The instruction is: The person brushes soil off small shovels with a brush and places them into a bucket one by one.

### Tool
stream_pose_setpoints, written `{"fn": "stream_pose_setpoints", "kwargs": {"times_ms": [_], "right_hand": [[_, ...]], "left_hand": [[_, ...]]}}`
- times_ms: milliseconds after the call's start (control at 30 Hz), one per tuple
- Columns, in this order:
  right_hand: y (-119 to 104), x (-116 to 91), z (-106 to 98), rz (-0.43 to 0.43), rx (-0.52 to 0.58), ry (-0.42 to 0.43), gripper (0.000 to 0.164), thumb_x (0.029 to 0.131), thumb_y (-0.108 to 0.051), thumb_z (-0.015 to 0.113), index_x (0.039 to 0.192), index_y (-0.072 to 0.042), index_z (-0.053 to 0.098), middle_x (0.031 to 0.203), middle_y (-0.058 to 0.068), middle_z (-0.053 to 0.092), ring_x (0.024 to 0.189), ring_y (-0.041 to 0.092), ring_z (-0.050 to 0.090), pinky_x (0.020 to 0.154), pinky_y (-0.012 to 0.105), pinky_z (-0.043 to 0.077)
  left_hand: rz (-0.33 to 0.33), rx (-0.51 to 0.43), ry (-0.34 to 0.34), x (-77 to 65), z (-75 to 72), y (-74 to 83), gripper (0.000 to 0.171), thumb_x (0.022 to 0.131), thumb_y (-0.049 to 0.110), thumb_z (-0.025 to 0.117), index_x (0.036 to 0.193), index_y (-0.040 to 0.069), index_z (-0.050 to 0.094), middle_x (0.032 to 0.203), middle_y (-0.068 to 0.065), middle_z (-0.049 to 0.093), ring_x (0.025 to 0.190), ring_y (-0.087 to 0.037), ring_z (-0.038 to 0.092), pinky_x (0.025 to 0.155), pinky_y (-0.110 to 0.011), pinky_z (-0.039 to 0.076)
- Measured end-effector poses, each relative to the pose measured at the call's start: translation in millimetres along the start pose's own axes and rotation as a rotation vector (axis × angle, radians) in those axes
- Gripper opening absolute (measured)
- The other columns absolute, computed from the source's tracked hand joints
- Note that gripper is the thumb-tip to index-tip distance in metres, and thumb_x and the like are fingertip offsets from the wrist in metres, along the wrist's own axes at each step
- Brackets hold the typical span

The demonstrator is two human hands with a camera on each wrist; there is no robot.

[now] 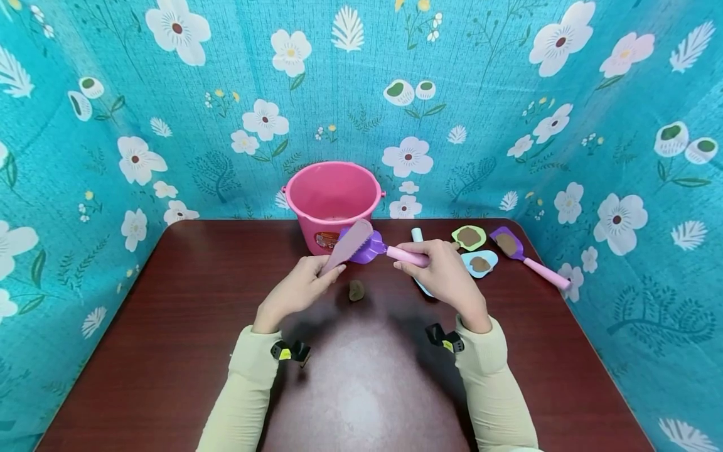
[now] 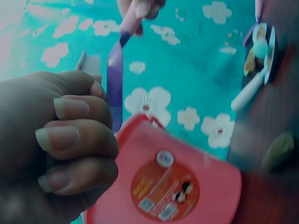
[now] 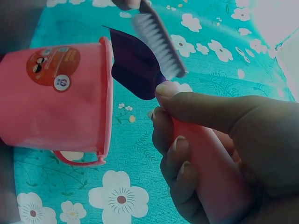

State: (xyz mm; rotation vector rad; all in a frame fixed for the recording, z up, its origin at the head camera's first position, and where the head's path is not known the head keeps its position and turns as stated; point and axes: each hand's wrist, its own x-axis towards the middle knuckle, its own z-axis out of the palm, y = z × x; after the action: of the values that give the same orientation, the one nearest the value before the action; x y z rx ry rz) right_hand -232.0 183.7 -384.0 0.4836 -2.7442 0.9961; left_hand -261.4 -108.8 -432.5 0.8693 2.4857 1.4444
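My left hand (image 1: pixel 299 285) grips a pink brush (image 1: pixel 349 245), and its pale bristles show in the right wrist view. In my right hand (image 1: pixel 446 273) is a small shovel with a pink handle (image 3: pixel 210 172) and a purple blade (image 3: pixel 133 63). The brush head is held over the shovel's blade, overlapping it in the head view. Both tools are up at the front rim of a pink bucket (image 1: pixel 316 223), which has a round orange label (image 2: pixel 164 190). A brownish lump (image 1: pixel 356 290) lies on the table just below the tools.
To the right lie a green shovel (image 1: pixel 469 237), a light blue one (image 1: pixel 480 263) and a purple one with a pink handle (image 1: pixel 545 273), each bearing brown material. A light blue handle (image 1: pixel 417 235) shows behind my right hand. Floral cloth (image 1: pixel 339 125) surrounds the dark table (image 1: pixel 169 326).
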Motion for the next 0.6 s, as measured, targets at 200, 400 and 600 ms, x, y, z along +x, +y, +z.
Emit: {"fn": "stream_pose_setpoints", "kwargs": {"times_ms": [200,400,600], "right_hand": [[-1,-2,-1,-0.002,0.007,-0.008,0.038,0.086,-0.022,0.083,0.12,-0.008,0.075,0.095,0.006,0.076,0.07,0.018,0.057,0.063,0.034,0.047],[2,-4,-3,0.019,-0.002,0.011,0.037,0.085,-0.021,0.084,0.119,-0.008,0.076,0.099,0.008,0.077,0.076,0.019,0.062,0.068,0.035,0.05],[4,-3,-7,0.011,0.009,0.026,0.036,0.086,-0.022,0.083,0.118,-0.008,0.076,0.1,0.007,0.077,0.078,0.019,0.064,0.066,0.035,0.05]], "left_hand": [[-0.02,0.003,-0.061,1.9,8.3,2.6,0.022,0.104,0.03,0.059,0.092,0.011,0.059,0.066,-0.001,0.046,0.054,-0.011,0.04,0.05,-0.025,0.035],[-0.066,0.081,-0.025,2.9,3.4,-9.0,0.023,0.104,0.026,0.059,0.088,0.01,0.058,0.064,-0.001,0.044,0.054,-0.012,0.038,0.049,-0.025,0.034],[-0.121,0.122,0.011,3.7,-6.1,-16.8,0.022,0.103,0.023,0.058,0.09,0.005,0.06,0.065,-0.002,0.044,0.055,-0.014,0.038,0.05,-0.026,0.035]]}}
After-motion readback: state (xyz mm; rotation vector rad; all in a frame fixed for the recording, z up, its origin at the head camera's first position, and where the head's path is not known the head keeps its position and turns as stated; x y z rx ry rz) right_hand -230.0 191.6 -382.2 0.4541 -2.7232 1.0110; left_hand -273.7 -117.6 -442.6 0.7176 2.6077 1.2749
